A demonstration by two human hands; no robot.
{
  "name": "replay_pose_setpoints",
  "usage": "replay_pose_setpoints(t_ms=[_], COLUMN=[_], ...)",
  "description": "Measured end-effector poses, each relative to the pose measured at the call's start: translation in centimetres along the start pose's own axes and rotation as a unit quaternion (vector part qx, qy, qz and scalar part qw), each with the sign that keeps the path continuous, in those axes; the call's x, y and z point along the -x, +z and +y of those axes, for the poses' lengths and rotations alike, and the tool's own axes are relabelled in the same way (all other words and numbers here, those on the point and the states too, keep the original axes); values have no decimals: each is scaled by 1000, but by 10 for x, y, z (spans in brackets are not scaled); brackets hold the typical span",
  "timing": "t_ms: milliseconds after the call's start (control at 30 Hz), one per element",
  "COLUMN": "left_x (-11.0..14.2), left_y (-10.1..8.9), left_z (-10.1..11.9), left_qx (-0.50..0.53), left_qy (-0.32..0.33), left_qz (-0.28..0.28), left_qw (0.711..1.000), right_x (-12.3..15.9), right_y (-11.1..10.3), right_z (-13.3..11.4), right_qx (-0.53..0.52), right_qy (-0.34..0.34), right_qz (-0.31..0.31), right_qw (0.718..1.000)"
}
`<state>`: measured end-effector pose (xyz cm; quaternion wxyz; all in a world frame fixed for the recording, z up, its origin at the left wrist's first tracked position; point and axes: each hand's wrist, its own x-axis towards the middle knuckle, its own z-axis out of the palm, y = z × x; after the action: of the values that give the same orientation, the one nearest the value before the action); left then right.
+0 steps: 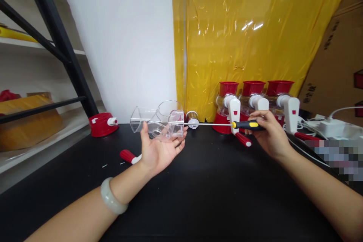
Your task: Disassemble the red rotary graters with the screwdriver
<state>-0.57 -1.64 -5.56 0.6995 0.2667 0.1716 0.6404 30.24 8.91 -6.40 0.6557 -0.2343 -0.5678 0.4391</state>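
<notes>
On the left, my left hand (160, 151) supports a clear plastic grater housing (144, 119) from below, thumb in front and fingers behind it. My right hand (269, 132) grips a screwdriver (246, 124) by its black and yellow handle. The long metal shaft points left, its end reaching the clear housing; the tip itself is hard to make out. Behind the shaft lies a metal grating drum (193, 119) with a white end. A red base (103, 124) with a white knob stands to the left. Near my left wrist is a crank with a red handle (127, 155).
Several assembled red and white rotary graters (228, 106) stand at the back right. White cables and a power strip (337, 126) lie at the far right. Two small screws (104, 166) rest on the black table (204, 204). Shelving with a black frame (62, 51) borders the left.
</notes>
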Motion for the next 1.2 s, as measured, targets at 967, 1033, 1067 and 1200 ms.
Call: replay_pose_setpoints(t_ms=[967, 1033, 1067, 1200], left_x=[0, 0, 0, 0], left_y=[-1, -1, -1, 0], left_z=[0, 0, 0, 0], left_qx=[-3, -3, -3, -8], left_qy=[-2, 0, 0, -3], left_qz=[2, 6, 6, 3], left_qw=[1000, 1000, 1000, 1000], right_x=[1, 2, 2, 2], right_y=[-4, -5, -5, 1], right_z=[3, 3, 2, -2], right_qx=[108, 161, 167, 52], right_qy=[-26, -13, -5, 3], right_qz=[26, 38, 48, 68], right_qw=[993, 986, 985, 996])
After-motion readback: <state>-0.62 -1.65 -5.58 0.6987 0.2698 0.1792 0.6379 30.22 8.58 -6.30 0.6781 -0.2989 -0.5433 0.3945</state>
